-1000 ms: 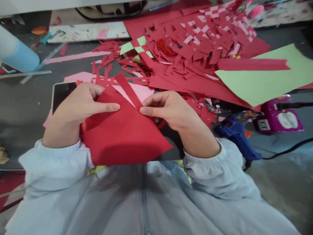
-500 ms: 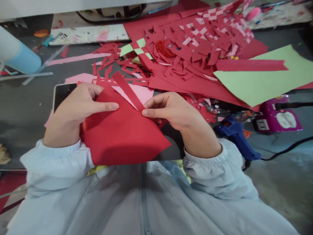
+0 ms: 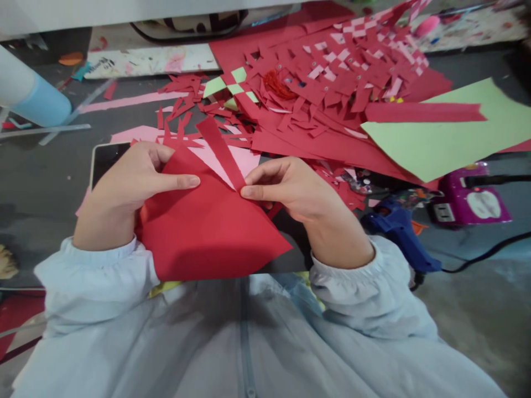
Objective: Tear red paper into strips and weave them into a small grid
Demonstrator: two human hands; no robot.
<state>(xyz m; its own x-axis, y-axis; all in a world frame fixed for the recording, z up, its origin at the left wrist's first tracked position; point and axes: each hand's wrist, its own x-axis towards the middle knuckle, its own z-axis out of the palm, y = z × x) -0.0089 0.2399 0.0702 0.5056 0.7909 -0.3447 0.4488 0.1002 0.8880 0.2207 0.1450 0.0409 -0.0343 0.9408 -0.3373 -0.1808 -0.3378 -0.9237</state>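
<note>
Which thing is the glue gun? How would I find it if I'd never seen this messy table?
Start at the big light green sheet on the right side of the table. Just below its near corner, beside the right hand, lies the glue gun, next to a purple gadget. It is the only dark blue thing among all the red paper, with a black cord trailing from its handle.

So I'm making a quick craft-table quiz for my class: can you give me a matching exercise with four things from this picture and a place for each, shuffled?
Things:
1. red paper sheet
2. green paper sheet
3. blue glue gun
4. tablet

Places:
A. under the left hand
B. just past the right hand's wrist
C. held between both hands
D. far right, beside the woven red strips

Pairs: 1-C, 2-D, 3-B, 4-A
</note>
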